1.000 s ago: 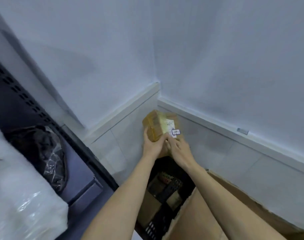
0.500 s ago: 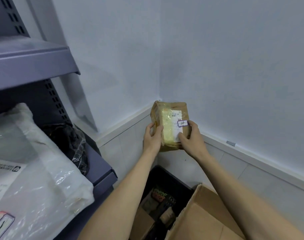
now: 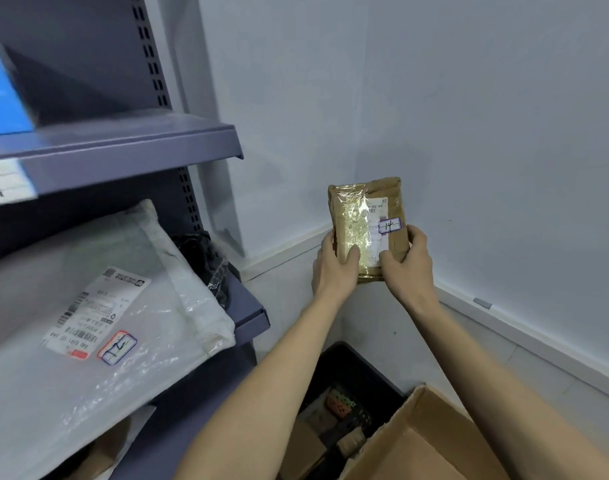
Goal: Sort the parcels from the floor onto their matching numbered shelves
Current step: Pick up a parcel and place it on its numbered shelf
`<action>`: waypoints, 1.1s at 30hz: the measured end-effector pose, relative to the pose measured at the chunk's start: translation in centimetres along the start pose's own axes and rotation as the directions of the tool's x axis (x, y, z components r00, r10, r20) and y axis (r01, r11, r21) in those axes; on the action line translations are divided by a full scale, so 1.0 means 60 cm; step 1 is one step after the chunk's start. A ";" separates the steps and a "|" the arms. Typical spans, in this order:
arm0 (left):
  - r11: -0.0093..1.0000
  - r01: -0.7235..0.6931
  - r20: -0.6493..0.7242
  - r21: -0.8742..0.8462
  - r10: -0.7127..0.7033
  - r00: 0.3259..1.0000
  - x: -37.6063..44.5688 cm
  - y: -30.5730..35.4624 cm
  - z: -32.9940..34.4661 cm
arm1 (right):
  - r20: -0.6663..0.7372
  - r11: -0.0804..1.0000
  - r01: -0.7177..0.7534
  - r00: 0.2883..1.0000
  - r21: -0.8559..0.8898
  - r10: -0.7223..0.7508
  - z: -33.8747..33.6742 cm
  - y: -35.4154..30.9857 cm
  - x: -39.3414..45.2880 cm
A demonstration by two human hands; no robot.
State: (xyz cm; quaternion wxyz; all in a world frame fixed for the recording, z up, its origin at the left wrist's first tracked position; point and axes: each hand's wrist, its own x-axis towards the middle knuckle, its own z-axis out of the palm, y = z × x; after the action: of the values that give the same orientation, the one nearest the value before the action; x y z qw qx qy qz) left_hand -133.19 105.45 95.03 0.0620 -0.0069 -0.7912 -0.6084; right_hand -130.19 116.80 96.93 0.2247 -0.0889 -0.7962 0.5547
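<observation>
A small brown parcel wrapped in clear tape is held upright in front of the wall corner. It carries a white label and a sticker reading 14. My left hand grips its lower left edge, my right hand its lower right edge. To the left stands a grey metal shelf unit. A large white plastic mailer with a sticker marked 14 lies on its lower shelf, and a dark plastic bag lies behind it.
A blue box sits on the upper shelf, whose front edge bears a white number tag. Below my arms, a black crate holds several small parcels, next to an open cardboard box. White walls meet in the corner.
The parcel has risen from near the crate to chest height, now facing me with its label upright. My view has lifted and swung left, bringing the shelves into sight.
</observation>
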 end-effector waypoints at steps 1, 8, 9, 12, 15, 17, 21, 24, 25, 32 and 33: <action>1.000 -0.015 -0.035 0.027 0.016 0.999 -0.016 0.012 -0.008 | 0.007 1.000 0.015 1.000 0.007 -0.015 -0.004 -0.011 -0.011; 0.996 -0.061 -0.270 0.068 0.078 0.960 -0.170 0.055 -0.068 | 0.141 0.983 0.175 0.973 0.061 -0.182 -0.049 -0.063 -0.120; 0.997 -0.071 -0.319 0.043 0.081 0.944 -0.195 0.058 -0.082 | 0.164 0.977 0.202 0.963 0.075 -0.212 -0.051 -0.068 -0.141; 0.998 -0.064 -0.437 0.022 0.067 0.897 -0.266 0.064 -0.128 | 0.246 0.962 0.242 0.932 0.125 -0.267 -0.046 -0.087 -0.206; 0.997 0.008 -0.505 0.072 0.029 0.863 -0.337 0.057 -0.178 | 0.326 0.946 0.259 0.893 0.195 -0.311 -0.018 -0.105 -0.270; 0.993 0.050 -0.564 0.106 0.018 0.825 -0.379 0.045 -0.223 | 0.396 0.938 0.247 0.858 0.242 -0.328 0.008 -0.122 -0.313; 0.983 0.127 -0.656 0.133 -0.008 0.755 -0.476 0.023 -0.324 | 0.538 0.932 0.198 0.772 0.303 -0.339 0.067 -0.164 -0.416; 0.968 0.208 -0.714 0.143 -0.045 0.699 -0.557 0.011 -0.400 | 0.631 0.949 0.139 0.719 0.282 -0.292 0.109 -0.190 -0.507; 0.964 0.230 -0.735 0.137 -0.056 0.675 -0.585 0.008 -0.426 | 0.655 0.950 0.131 0.697 0.284 -0.292 0.123 -0.197 -0.538; 0.936 0.329 -0.814 0.126 -0.092 0.574 -0.763 -0.020 -0.581 | 0.726 0.939 0.169 0.599 0.299 -0.339 0.199 -0.259 -0.742; 0.930 0.342 -0.816 0.136 -0.091 0.570 -0.787 -0.024 -0.602 | 0.733 0.942 0.167 0.593 0.292 -0.333 0.204 -0.268 -0.772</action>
State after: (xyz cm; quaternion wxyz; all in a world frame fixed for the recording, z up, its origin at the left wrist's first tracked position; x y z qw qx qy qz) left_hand -83.22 73.31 97.72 0.3335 0.3721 -0.7509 -0.4318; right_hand -93.16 82.47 96.31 -0.0551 0.2925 -0.7616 0.5756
